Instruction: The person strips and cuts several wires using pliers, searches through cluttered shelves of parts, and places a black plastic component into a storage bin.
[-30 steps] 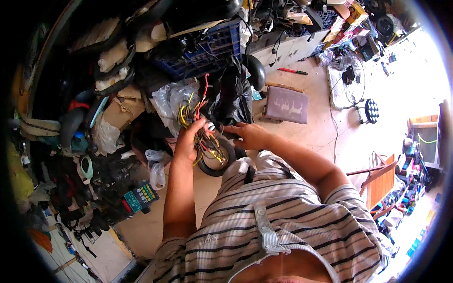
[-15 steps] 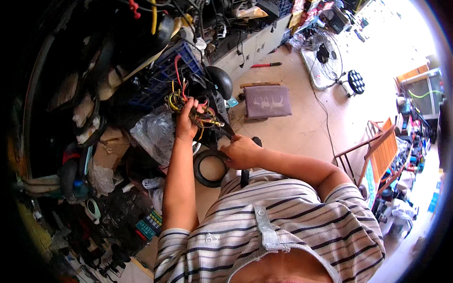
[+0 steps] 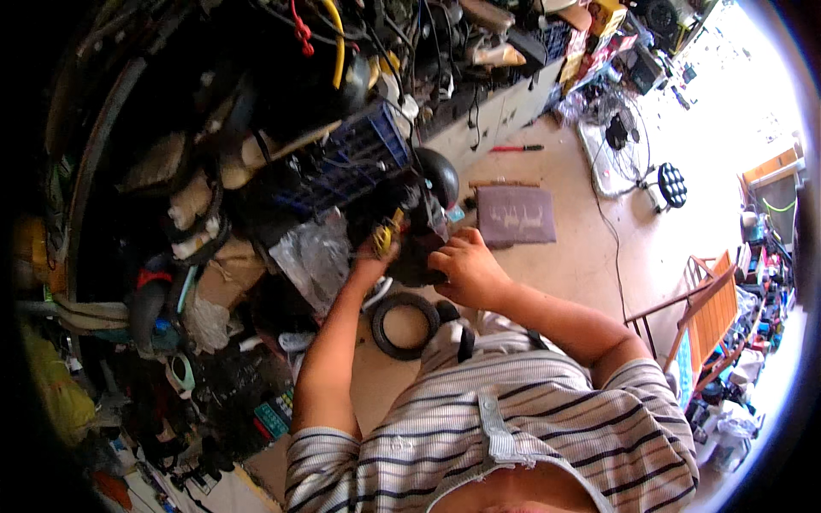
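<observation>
My left hand (image 3: 375, 259) is closed around a bundle of wires (image 3: 387, 234); mostly yellow ones show above the fingers. It is over a dark, black-looking heap (image 3: 416, 255) whose exact kind I cannot tell. To the right of that heap, my right hand (image 3: 469, 269) has its fingers curled in at the dark material's edge. What those fingers grip is hidden in shadow. A crumpled clear plastic bag (image 3: 312, 256) lies just left of my left hand. Below both hands, a small black tyre (image 3: 381, 340) rests on the floor.
A blue plastic crate (image 3: 368, 145) stands beyond my left hand, near a round black object (image 3: 440, 178). On the floor are a low purple padded stool (image 3: 516, 215), a red-handled tool (image 3: 516, 149) and a fan (image 3: 617, 132). A wooden chair (image 3: 711, 308) stands at right; clutter fills the left side.
My left hand has lowered the wires into the dark heap, and its red and loose strands no longer show. My right hand has turned and risen slightly beside it. The whole view has shifted.
</observation>
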Available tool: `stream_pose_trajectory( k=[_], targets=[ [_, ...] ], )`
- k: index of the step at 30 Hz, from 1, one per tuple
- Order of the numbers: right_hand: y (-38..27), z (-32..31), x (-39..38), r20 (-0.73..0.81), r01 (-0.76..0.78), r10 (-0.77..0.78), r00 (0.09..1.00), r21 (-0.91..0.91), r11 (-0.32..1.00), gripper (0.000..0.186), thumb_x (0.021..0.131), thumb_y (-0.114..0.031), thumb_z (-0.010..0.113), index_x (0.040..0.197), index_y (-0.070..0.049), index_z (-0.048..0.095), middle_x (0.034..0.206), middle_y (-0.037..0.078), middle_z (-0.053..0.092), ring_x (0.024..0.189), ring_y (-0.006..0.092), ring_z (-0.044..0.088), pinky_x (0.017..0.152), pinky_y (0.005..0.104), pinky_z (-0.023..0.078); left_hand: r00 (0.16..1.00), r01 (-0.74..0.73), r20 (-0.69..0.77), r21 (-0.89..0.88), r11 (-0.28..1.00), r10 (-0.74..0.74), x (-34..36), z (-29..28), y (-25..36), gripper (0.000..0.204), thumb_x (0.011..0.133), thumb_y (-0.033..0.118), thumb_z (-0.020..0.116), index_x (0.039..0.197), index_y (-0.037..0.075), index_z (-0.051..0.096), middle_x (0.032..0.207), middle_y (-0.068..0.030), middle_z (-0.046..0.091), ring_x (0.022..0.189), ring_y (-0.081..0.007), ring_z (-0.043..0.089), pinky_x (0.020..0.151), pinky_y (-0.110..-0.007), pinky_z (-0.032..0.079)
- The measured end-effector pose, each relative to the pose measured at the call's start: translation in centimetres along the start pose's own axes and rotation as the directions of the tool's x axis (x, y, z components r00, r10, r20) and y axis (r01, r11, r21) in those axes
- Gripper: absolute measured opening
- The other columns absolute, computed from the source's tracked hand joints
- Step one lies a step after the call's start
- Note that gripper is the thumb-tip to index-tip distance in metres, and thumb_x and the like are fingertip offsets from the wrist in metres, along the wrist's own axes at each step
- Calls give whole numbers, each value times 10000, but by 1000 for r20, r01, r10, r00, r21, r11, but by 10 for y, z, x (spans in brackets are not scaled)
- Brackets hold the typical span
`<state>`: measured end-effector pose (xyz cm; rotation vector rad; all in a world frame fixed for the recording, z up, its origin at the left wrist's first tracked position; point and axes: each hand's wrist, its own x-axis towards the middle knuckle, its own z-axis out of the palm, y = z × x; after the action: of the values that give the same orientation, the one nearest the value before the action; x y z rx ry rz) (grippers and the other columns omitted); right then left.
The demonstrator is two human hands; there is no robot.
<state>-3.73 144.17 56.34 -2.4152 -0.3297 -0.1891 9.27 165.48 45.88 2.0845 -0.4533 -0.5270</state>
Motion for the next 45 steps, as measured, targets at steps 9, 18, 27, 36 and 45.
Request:
stream_pose_trajectory(
  k=[9,18,27,36,45],
  targets=[
    [-25,4,18,-92,69,-63,994,55,996,377,554,-193,752,871,-97,572,858,60,583,939,242,540,914,424,311,703,-310,486,867,391,-520,39,6,23,417,820,64,532,1221,173,506,1223,-133,536,1123,-341,521,938,-396,432],
    [-23,-11,27,-77,93,-87,993,72,993,385,599,-184,733,924,-96,546,872,44,571,937,239,524,920,424,301,781,-239,448,858,454,-435,97,33,-5,375,856,129,508,1228,175,509,1173,-133,568,1112,-335,531,905,-394,452],
    [-2,-26,23,-308,-140,129,943,-16,990,360,603,-191,721,935,-143,591,1015,52,537,1036,266,465,874,424,340,783,-438,598,727,529,-173,56,-6,62,340,899,197,487,1237,170,516,1115,-132,604,1093,-332,544,868,-382,472],
    [4,-18,22,-337,-429,438,833,105,897,321,698,-232,677,995,-142,595,999,108,535,958,311,549,786,408,473,945,-149,295,5,989,141,-4,-43,55,213,873,170,596,1004,3,611,809,-131,618,773,-158,568,725,-298,446],
    [42,25,-117,-155,-619,655,740,225,752,324,808,-309,616,1016,-62,583,962,163,596,914,342,585,775,416,479,828,551,-348,361,752,-440,28,-109,-68,298,873,293,579,816,1,604,726,-149,616,673,-313,560,612,-426,426]
  ],
)
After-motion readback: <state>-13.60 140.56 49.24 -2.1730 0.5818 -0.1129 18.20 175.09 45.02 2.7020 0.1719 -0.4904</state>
